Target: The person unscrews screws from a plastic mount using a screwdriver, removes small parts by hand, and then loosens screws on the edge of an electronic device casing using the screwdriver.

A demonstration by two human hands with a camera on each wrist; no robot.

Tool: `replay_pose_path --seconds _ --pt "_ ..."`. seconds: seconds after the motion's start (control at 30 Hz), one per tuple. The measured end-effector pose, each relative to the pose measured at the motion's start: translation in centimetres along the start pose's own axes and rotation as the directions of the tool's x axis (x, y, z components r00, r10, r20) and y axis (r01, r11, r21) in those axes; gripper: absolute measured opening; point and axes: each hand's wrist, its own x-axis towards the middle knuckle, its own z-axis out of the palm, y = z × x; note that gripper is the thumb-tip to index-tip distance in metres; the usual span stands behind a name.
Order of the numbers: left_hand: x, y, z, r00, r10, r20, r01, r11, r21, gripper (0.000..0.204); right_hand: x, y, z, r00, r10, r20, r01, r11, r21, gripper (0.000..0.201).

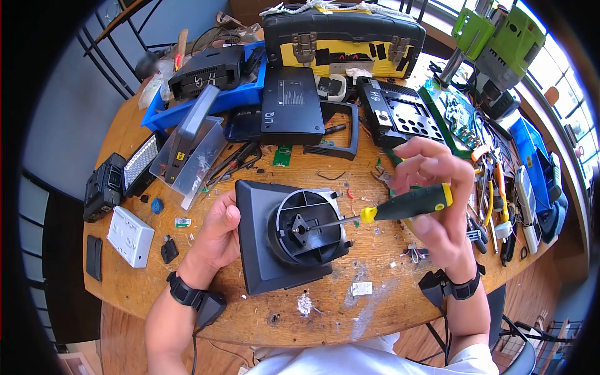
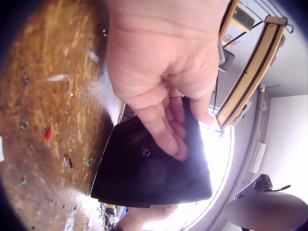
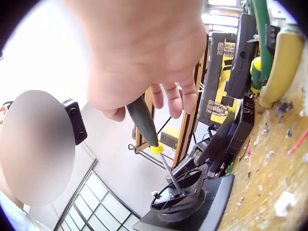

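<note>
In the head view a black plastic housing (image 1: 256,250) with a round ribbed collar stands tilted above the wooden table, its collar facing right. The left hand (image 1: 219,231) grips its left edge, thumb on the near side; the left wrist view shows that hand's fingers (image 2: 166,139) against the housing's flat dark face (image 2: 144,173). A green and yellow screwdriver (image 1: 409,204) lies between the thumb and fingers of the right hand (image 1: 447,200). Its shaft reaches into the collar, beside a small diamond-shaped plate (image 1: 300,230). The right wrist view also shows the screwdriver (image 3: 144,122) tip inside the collar (image 3: 192,192).
Behind stand a blue bin (image 1: 187,112), a black and yellow toolbox (image 1: 344,44) and flat black devices (image 1: 292,103). Hand tools (image 1: 500,187) lie at the right, near a green drill stand (image 1: 469,37). A white box (image 1: 130,237) sits at the left; small scraps dot the table.
</note>
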Motion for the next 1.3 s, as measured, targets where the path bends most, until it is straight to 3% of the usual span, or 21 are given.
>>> replay_pose_path --seconds 0.07,0.1,0.2,0.23,0.27,0.33,0.4,0.47,0.5,0.57,0.67,0.77,0.9,0.93,1.0,1.07,1.13,1.17,1.23,1.3 --pt "0.0 0.0 -0.1 1.0 -0.003 -0.004 0.003 1.0 0.008 0.066 0.0 1.6 0.1 0.934 -0.33 0.135 0.345 0.932 -0.112 0.068" --pt "0.0 0.0 -0.3 1.0 -0.005 -0.005 0.005 1.0 0.014 0.067 -0.1 1.2 0.0 0.934 -0.33 0.135 0.345 0.932 -0.111 0.068" --pt "0.1 -0.1 -0.3 1.0 -0.001 -0.016 0.002 1.0 0.011 0.069 -0.8 -1.8 -0.3 0.963 -0.234 0.135 0.266 0.741 -0.617 0.052" --pt "0.1 -0.1 -0.3 1.0 0.004 -0.024 -0.004 1.0 0.005 0.07 -0.9 -1.5 0.1 0.976 -0.215 0.023 0.182 0.759 -0.625 0.063" --pt "0.0 -0.1 -0.3 1.0 0.004 -0.023 -0.004 1.0 0.006 0.07 -1.0 -1.3 0.0 0.976 -0.215 0.022 0.181 0.759 -0.626 0.063" --pt "0.1 -0.1 -0.3 1.0 0.007 -0.01 -0.007 1.0 0.007 0.07 -0.8 -0.8 -0.6 0.997 -0.048 -0.061 0.007 0.837 -0.548 0.074" --pt "0.1 -0.1 -0.2 1.0 0.009 -0.015 -0.009 1.0 0.015 0.071 -0.6 -0.5 -1.0 1.0 -0.022 -0.018 0.011 0.877 -0.481 0.075" --pt "0.1 0.0 -0.2 1.0 0.011 -0.021 -0.011 1.0 0.022 0.071 -0.1 -0.8 -0.7 0.999 -0.019 0.033 0.026 0.972 -0.235 0.053" --pt "0.0 0.1 -0.3 1.0 -0.002 -0.016 0.003 0.999 0.052 0.075 0.0 -0.9 -0.2 0.999 -0.019 0.032 0.026 0.971 -0.236 0.053" --pt "0.0 0.1 -0.2 1.0 -0.016 -0.011 0.017 0.997 0.081 0.078 -0.1 -1.1 0.7 0.997 -0.064 -0.036 0.058 0.986 -0.157 0.033" --pt "0.1 0.1 0.7 0.998 -0.038 -0.052 0.045 0.989 0.142 0.088 -0.5 -0.7 0.5 0.988 -0.15 0.024 0.151 0.987 -0.048 0.025" --pt "0.2 -0.3 1.4 0.997 0.054 -0.047 -0.039 0.963 0.265 0.096 -0.2 -0.5 0.2 0.982 -0.184 0.049 0.187 0.981 -0.057 0.023" --pt "0.6 -0.7 2.2 0.967 0.246 -0.071 -0.203 0.904 0.377 0.084 0.1 -1.0 0.3 0.986 -0.149 0.07 0.149 0.989 -0.001 0.024" --pt "0.6 -0.7 2.6 0.947 0.307 -0.09 -0.245 0.877 0.412 0.079 0.2 -0.9 0.2 0.986 -0.149 0.071 0.149 0.989 -0.001 0.024" --pt "0.8 -0.7 3.7 0.929 0.363 -0.076 -0.3 0.856 0.422 0.074 0.2 -0.8 -0.1 0.969 -0.126 0.212 0.154 0.98 -0.124 0.029" --pt "0.9 -0.8 4.2 0.907 0.417 -0.062 -0.352 0.83 0.432 0.07 0.1 -0.5 0.2 0.973 -0.138 0.183 0.159 0.982 -0.106 0.026" --pt "0.9 -0.7 4.6 0.897 0.435 -0.078 -0.393 0.865 0.313 0.064 0.2 -0.6 0.2 0.955 -0.187 0.228 0.251 0.922 -0.295 0.023" --pt "1.0 -0.8 5.0 0.891 0.447 -0.072 -0.414 0.87 0.269 0.06 0.1 -1.0 0.4 0.955 -0.189 0.228 0.253 0.922 -0.294 0.023" --pt "1.5 -1.5 5.3 0.876 0.477 -0.071 -0.445 0.856 0.263 0.06 -0.4 -2.0 0.7 0.981 -0.082 0.176 0.149 0.901 -0.407 0.03" --pt "1.6 -2.0 4.9 0.859 0.506 -0.075 -0.474 0.842 0.256 0.059 -0.5 -2.0 0.4 0.985 -0.031 0.169 0.098 0.909 -0.405 0.033"
